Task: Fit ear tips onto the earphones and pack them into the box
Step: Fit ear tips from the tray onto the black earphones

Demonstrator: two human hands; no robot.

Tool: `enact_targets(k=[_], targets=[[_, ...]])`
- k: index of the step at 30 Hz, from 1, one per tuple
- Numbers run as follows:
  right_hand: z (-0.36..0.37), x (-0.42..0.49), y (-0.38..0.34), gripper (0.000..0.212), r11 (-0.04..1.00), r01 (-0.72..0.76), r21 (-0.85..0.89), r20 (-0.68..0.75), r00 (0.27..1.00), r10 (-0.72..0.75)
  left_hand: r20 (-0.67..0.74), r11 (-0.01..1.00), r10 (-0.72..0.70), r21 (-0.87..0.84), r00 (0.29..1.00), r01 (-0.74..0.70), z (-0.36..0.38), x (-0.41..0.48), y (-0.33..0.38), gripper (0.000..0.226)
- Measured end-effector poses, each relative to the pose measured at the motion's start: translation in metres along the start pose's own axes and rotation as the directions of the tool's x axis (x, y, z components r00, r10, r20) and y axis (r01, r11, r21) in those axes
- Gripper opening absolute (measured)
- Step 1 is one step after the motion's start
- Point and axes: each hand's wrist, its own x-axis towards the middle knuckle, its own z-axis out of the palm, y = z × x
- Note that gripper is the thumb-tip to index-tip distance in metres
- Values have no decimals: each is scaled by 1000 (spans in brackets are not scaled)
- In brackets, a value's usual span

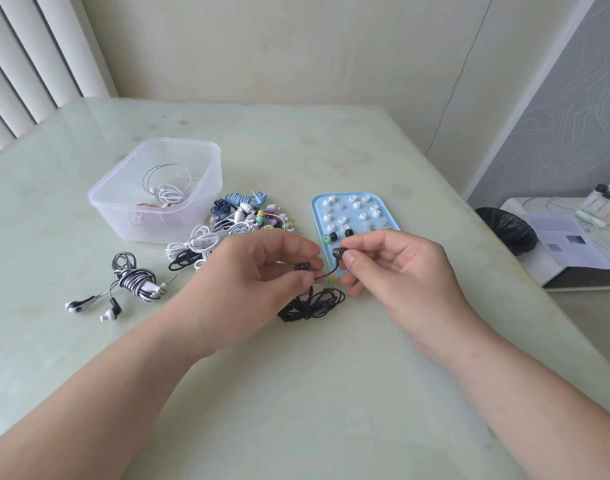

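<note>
A pale green glossy table (314,403) is seen from above, with two bare forearms reaching in from the near edge. At far left lies a black-and-white earphone set (134,283), its cable wound into a bundle and its two buds trailing toward the viewer. Behind it stands a clear plastic box (113,211), open, with a white earphone set (166,192) and some red cable lying in the bottom. Just right of the box is a loose pile of earphones (234,221) in white, blue, black and green. The left hand (258,271) hovers in front of this pile, its thumb and fingertips pinching a small black earbud (302,266). Below the two hands the black cable coil (312,304) of the same set rests on the table. The right hand (393,268) pinches the second black earbud (338,252) between thumb and forefinger, the other fingers curled under; a short run of cable arcs from this bud down toward the left hand. Whether either bud already wears a tip is hard to tell. Behind the right hand sits a light blue tray (316,211) scattered with white ear tips (355,204), plus two black ear tips (348,232) near its front edge. Off the table at far right are a black bin bag (504,230) and printed papers (570,244) on a low white stand.
</note>
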Motion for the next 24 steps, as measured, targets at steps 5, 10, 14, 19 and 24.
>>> enact_targets(k=[5,10,14,19,24], targets=[[2,-2,-1,14,997,-62,-40,27,998,64,-101,997,-36,-67,994,30,4,-1,1,17],[-2,-2,-7,7,981,-87,-175,103,989,106,-76,989,54,-130,996,-63,6,-3,1,11],[-1,-4,-8,9,951,-20,-309,183,980,80,-75,988,48,-144,996,-58,12,-2,-1,14],[-18,4,-16,8,952,-27,-305,114,991,65,-121,992,-5,-123,993,-10,14,0,-2,13],[-35,18,-20,8,968,-5,-252,-132,991,-29,-179,988,1,-151,984,-29,24,2,-3,6]])
